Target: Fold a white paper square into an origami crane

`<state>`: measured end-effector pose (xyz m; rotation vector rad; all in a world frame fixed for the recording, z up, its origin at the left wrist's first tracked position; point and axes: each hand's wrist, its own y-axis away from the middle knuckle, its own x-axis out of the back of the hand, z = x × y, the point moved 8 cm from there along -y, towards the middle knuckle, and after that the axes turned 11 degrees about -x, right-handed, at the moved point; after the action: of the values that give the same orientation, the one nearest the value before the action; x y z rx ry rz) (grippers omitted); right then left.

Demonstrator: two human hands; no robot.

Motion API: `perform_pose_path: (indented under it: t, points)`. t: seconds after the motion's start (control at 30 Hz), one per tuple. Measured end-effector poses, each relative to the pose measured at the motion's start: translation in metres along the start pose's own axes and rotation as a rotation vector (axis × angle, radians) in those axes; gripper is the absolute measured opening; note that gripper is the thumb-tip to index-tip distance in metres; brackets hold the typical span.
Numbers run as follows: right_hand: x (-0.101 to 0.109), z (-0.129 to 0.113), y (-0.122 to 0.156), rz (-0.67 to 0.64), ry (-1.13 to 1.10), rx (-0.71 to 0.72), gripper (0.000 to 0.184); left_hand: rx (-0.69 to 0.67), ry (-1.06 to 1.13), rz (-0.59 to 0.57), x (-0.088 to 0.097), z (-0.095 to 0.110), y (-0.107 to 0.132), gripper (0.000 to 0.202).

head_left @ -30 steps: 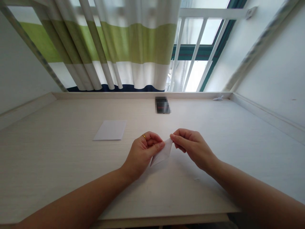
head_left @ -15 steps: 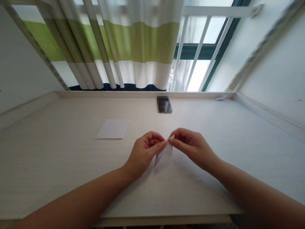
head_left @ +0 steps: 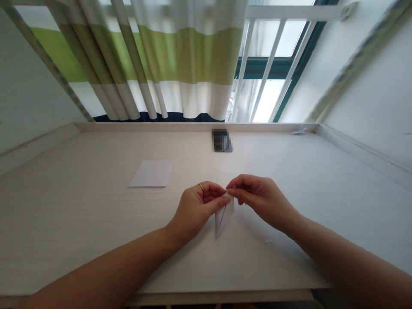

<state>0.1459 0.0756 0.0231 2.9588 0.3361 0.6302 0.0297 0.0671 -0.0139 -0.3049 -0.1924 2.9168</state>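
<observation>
A small piece of folded white paper (head_left: 222, 216) hangs point-down between my two hands, just above the tabletop. My left hand (head_left: 201, 206), with a gold ring on one finger, pinches the paper's upper part between thumb and fingers. At its top corner, the thumb and fingertips of my right hand (head_left: 252, 192) close on the edge. Creases run down the paper's face; part of its upper edge is hidden behind my fingers. To the left and farther back, a flat sheet of white paper (head_left: 151, 174) lies on the table.
The pale wooden table (head_left: 80, 206) has a raised back edge. Near that edge lies a dark pixelated object (head_left: 221, 140). A small white scrap (head_left: 299, 131) sits at the back right, and a tiny bit of paper (head_left: 268, 242) lies near my right forearm. Behind hangs a curtain (head_left: 189, 56).
The folded paper has shifted slightly right and turned, its lower tip now hanging lower and straighter. My left thumb has slid right across it, and my right fingers have closed in at the top.
</observation>
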Motion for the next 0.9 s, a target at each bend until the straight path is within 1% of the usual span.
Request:
perform_pose_path:
  t: [0.17,0.27,0.43,0.7,0.9]
  points:
    - [0.001,-0.002,0.000,0.060,0.120,-0.008,0.009,0.014,-0.057,0.010,0.002,-0.002,-0.001,0.017]
    - [0.000,-0.005,0.001,0.097,0.225,0.037,0.011,0.027,-0.103,-0.015,0.002,-0.003,-0.001,0.018]
    - [-0.002,-0.009,0.003,0.137,0.343,0.116,0.013,-0.003,-0.161,-0.001,0.003,0.000,-0.001,0.016]
    - [-0.004,-0.011,0.004,0.161,0.419,0.167,0.015,0.003,-0.163,0.013,0.005,-0.003,-0.002,0.016]
    - [-0.008,-0.009,0.005,0.172,0.473,0.193,0.015,0.008,-0.142,0.015,0.005,-0.002,-0.002,0.012]
